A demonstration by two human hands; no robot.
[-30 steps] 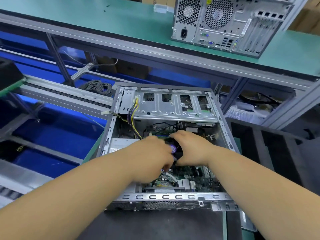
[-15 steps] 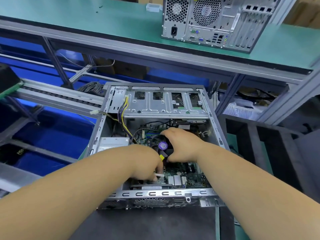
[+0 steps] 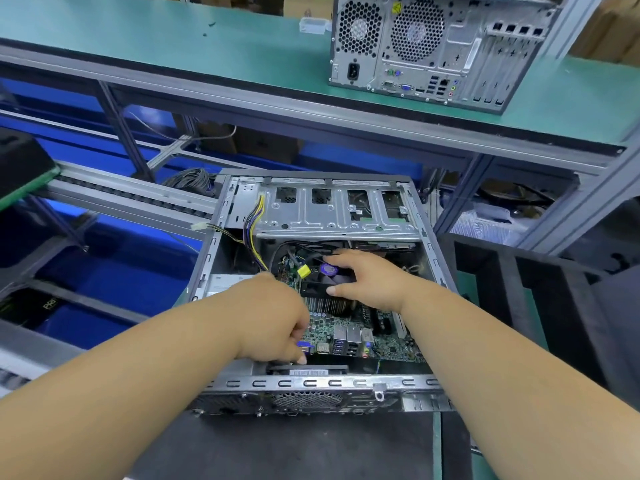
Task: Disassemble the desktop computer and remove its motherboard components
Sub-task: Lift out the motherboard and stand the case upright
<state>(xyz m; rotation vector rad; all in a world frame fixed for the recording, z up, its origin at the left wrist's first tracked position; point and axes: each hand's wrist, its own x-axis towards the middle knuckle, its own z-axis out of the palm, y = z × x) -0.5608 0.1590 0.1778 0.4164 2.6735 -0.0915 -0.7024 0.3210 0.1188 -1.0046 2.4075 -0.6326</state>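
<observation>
Blue bins fill the lower rack on the left, behind a grey roller rail, and a coil of grey cable lies just beyond the far left corner of the open computer case. That case lies on its side on the dark worktop, its metal drive cage across the far end and a bundle of yellow, black and purple wires running down from the cage's left side into the interior. Inside, the green motherboard sits in the floor of the case, its rear ports facing the near wall. The left hand reaches in over the left part of the board, fingers curled down around its near left edge by the blue port, and it hides much of that corner. Just right of it, the right hand spreads over the black cooler fan, fingers on the far edge and thumb on the near edge, gripping it; the finned heatsink shows below the thumb, and a yellow connector sits at the fan's left. On the green upper shelf, to the right, a second computer tower stands with its rear panel facing the camera. Dark foam trays lie to the right of the case.
</observation>
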